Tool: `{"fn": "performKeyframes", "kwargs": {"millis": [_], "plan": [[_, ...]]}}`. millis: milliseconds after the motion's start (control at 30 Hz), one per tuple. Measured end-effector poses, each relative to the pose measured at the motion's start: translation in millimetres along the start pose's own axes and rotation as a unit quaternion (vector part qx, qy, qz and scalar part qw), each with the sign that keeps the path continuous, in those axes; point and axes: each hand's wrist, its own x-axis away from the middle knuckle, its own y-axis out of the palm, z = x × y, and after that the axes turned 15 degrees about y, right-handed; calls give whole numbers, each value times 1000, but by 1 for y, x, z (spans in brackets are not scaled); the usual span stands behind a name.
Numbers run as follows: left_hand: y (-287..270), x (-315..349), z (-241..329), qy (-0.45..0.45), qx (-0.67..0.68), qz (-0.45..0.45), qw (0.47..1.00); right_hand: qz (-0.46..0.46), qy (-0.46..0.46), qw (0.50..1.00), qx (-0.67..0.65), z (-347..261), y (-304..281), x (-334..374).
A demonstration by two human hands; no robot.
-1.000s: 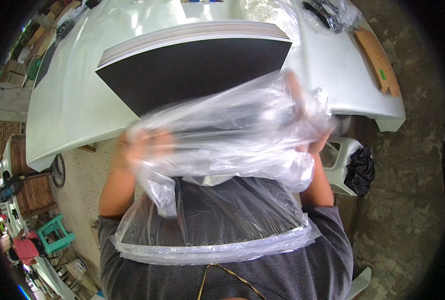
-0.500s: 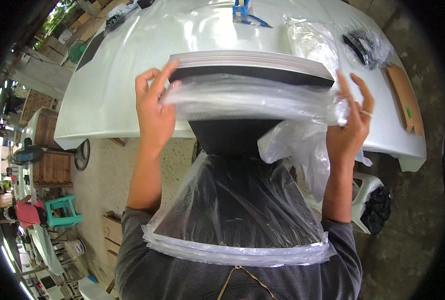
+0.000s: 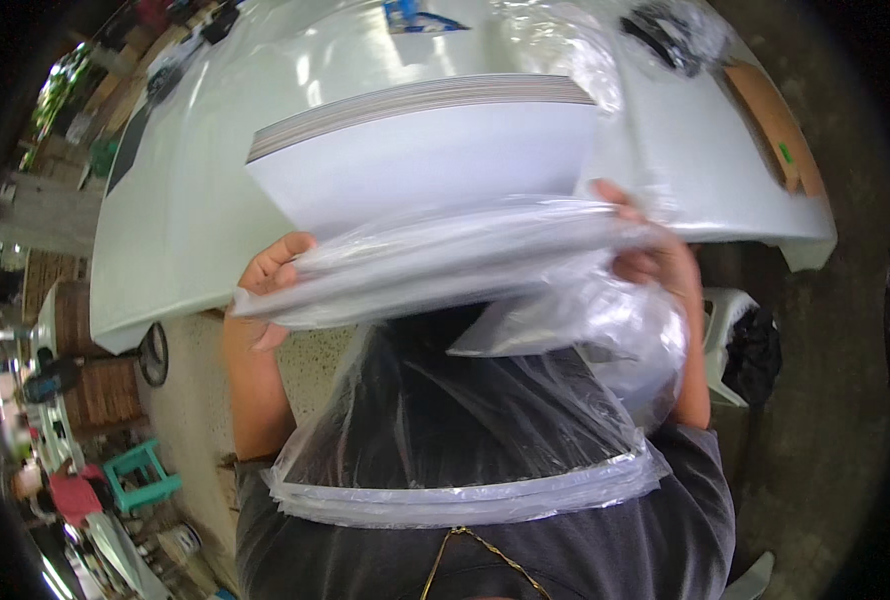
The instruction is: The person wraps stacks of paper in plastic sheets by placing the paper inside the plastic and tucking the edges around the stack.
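Note:
My left hand [image 3: 270, 280] grips the left end of a clear plastic bag [image 3: 445, 260], its fingers closed on the crumpled film. At the other end, my right hand [image 3: 655, 250] is closed on the same bag, slightly blurred. The bag stretches in folds between both hands, and a loose part of it hangs below the right one. Just beyond lies a stack of thin boards [image 3: 445, 150], a white face up and layered edges at the far side. Against my chest leans a black board [image 3: 465, 420] wrapped in clear plastic, with several white-edged plastic layers along its near end.
The stack lies on a table with a pale glossy cover [image 3: 185, 220]. Farther back are a blue object [image 3: 410, 18], crumpled clear plastic [image 3: 555, 45] and a black item in plastic [image 3: 670, 38]. A brown cardboard piece [image 3: 775, 125] lies right; a white stool [image 3: 725, 340] stands below.
Both hands have come nearer to me and lower with the plastic bag. The top of the stack shows a white face now, where a black one showed before. My view has shifted.

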Motion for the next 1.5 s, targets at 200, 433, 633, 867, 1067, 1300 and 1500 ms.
{"fn": "performKeyframes", "kwargs": {"millis": [200, 433, 633, 867, 1067, 1300, 1500], "plan": [[-36, 16, -16, 63, 117, 45, 990, -165, 71, 973, -142, 25, -19, 0], [-45, 29, -84, -55, 154, 201, 966, -160, 104, 982, -14, 85, -89, -48], [-61, 56, -144, -193, -3, 154, 969, -99, 235, 959, 125, 123, -115, -79], [-71, 24, -169, -201, -138, 142, 959, -64, 222, 941, 249, 133, -132, -125], [-100, 31, -216, -2, -467, 95, 879, -45, 82, 902, 422, 130, -127, -136], [-88, 30, -203, 165, -641, 136, 737, 287, -78, 776, 556, 123, -136, -115], [-43, 16, -48, 133, -429, 2, 893, 230, -363, 819, 380, -5, -41, 41]]}}
